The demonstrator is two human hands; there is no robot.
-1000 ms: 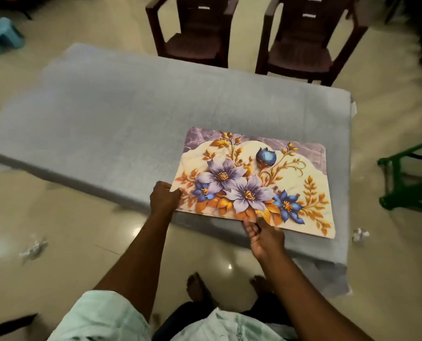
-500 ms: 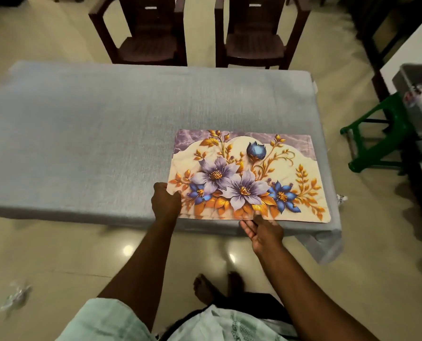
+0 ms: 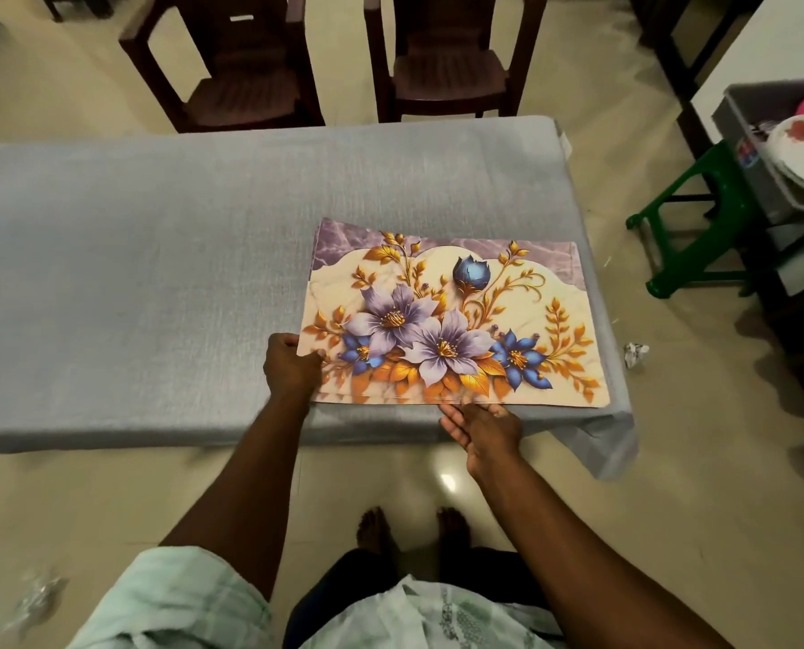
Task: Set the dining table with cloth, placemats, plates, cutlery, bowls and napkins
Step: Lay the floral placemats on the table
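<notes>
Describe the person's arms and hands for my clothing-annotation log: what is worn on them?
Both forearms are bare. The left hand and right hand carry no gloves, and no rings, watch or bracelet show. Short sleeves of a pale mint-green shirt end near the elbows: the left sleeve looks faintly checked; the shirt front bears a darker green and grey pattern.

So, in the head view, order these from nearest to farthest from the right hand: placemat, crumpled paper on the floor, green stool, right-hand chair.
From the right hand:
1. Placemat, touching its fingers.
2. Crumpled paper, floor, right.
3. Green stool, farther right.
4. Right-hand chair, across the table.
</notes>
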